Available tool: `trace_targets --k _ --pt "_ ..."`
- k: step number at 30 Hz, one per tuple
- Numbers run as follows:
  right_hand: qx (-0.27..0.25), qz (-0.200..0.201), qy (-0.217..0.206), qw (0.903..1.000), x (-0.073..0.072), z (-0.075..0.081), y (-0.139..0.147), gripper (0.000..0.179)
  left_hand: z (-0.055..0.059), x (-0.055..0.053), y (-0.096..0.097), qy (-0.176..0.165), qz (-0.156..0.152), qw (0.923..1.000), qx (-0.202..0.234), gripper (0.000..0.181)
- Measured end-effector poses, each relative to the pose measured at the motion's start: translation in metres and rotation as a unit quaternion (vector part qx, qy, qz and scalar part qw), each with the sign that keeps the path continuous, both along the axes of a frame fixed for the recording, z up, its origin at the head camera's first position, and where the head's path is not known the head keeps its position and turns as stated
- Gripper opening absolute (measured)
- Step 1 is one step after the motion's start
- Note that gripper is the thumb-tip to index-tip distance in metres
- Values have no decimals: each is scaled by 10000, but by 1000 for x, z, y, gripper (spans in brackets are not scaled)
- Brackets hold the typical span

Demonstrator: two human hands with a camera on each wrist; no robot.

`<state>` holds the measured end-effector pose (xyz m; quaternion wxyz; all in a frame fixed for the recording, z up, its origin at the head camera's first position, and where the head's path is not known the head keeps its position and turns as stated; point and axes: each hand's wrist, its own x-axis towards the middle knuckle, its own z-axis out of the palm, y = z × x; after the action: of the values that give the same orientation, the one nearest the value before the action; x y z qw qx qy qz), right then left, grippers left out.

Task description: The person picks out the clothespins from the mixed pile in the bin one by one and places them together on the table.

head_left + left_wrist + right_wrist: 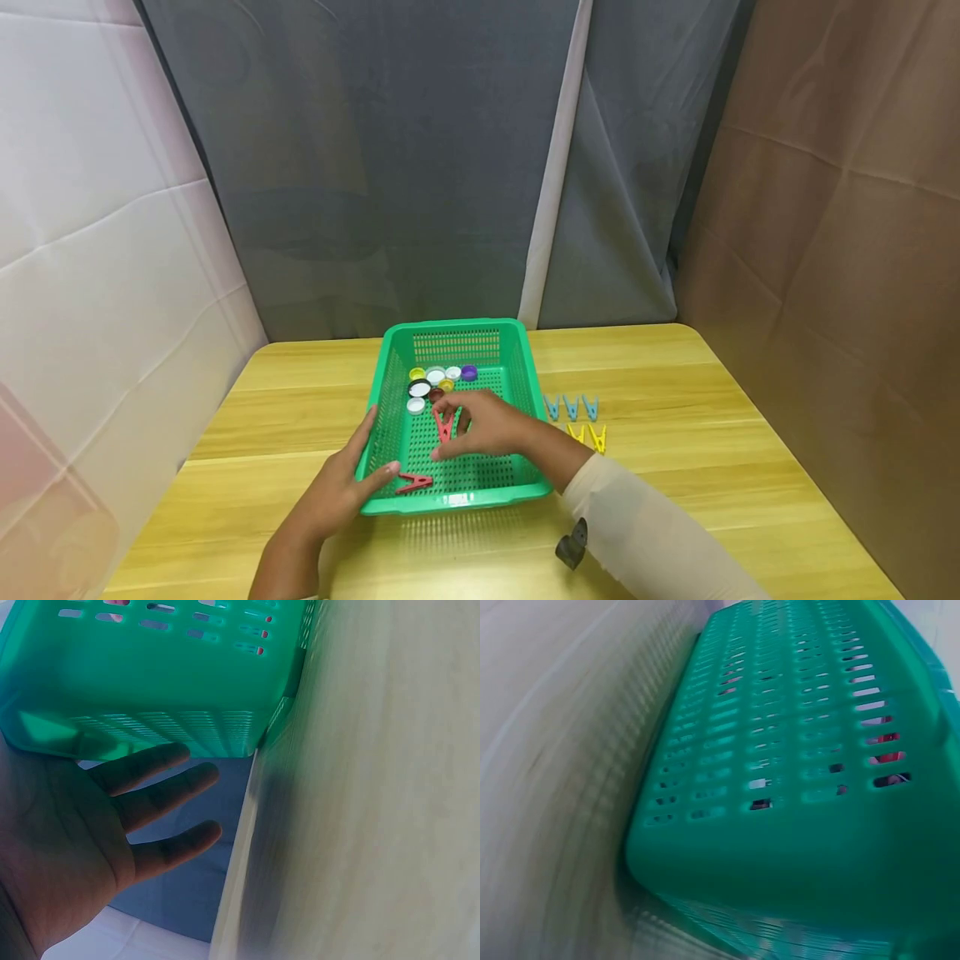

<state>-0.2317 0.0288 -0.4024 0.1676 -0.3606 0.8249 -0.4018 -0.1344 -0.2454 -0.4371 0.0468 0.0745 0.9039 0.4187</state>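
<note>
A green perforated basket stands on the wooden table. Over its inside, my right hand pinches a red clothespin between thumb and fingers. Another red clothespin lies at the near left of the basket floor. My left hand rests against the basket's near left side, thumb reaching over the rim. In the left wrist view, several fingers of the left hand extend straight and spread beside the green wall. The right hand is hidden behind the basket wall in the right wrist view.
Bottle caps, among them a white cap and a purple cap, lie in the basket's far left part. Right of the basket, blue clothespins form a row, with yellow clothespins nearer. Grey cloth hangs behind the table.
</note>
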Motion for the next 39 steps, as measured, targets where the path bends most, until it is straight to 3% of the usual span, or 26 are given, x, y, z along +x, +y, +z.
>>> trace_targets --k 4,10,23,31,39 --pt "112 -120 190 9997 2 7 2 69 0 0 0 27 19 10000 -16 95" --pt "-77 -83 251 9996 5 15 11 66 -1 0 0 5 40 10000 -47 95" --pt "-268 -242 409 9985 12 16 43 65 -1 0 0 -71 24 10000 10 94" --pt "-210 -641 920 9935 20 17 65 59 0 -1 0 -44 9 10000 14 94" --pt "-606 -852 1300 9860 27 11 93 55 0 -1 1 -68 24 10000 11 95"
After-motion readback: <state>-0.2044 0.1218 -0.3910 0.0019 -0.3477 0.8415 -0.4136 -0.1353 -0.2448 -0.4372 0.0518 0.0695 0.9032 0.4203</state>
